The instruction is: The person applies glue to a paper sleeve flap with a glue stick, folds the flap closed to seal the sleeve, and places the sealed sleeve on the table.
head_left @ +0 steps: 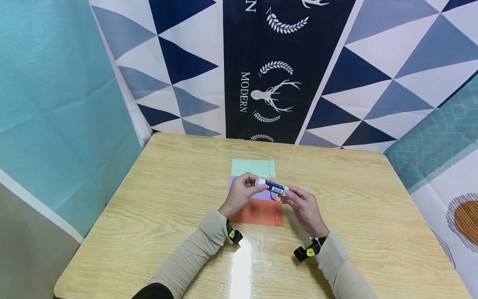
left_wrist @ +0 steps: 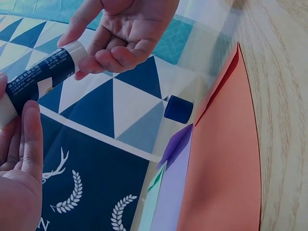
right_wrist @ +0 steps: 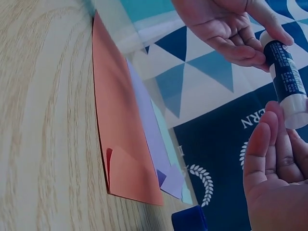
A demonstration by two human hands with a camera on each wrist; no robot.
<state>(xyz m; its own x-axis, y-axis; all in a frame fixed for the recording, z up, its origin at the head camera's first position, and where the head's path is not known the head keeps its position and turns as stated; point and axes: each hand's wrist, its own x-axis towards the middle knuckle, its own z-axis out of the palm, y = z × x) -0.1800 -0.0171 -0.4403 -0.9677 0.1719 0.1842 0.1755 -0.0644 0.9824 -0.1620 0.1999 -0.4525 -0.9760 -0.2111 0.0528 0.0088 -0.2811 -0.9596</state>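
A glue stick [head_left: 276, 188] with a dark blue label and white ends is held level above the table by both hands. My left hand [head_left: 240, 194] pinches its left end between thumb and fingers. At the other end, my right hand [head_left: 307, 211] pinches the white base. Below lie three envelopes in a column: a mint green one [head_left: 250, 167] farthest, a purple one [head_left: 233, 182] in the middle, partly hidden by the hands, and an orange one [head_left: 257, 212] nearest. A blue cap [left_wrist: 178, 109] stands beside the envelopes' flap ends, hidden in the head view.
The wooden table [head_left: 157, 199] has its back edge against a patterned curtain [head_left: 186, 54]. A teal cloth [head_left: 56, 104] hangs at the left, and another patterned cloth [head_left: 440, 145] at the right. Both wrists wear black camera straps.
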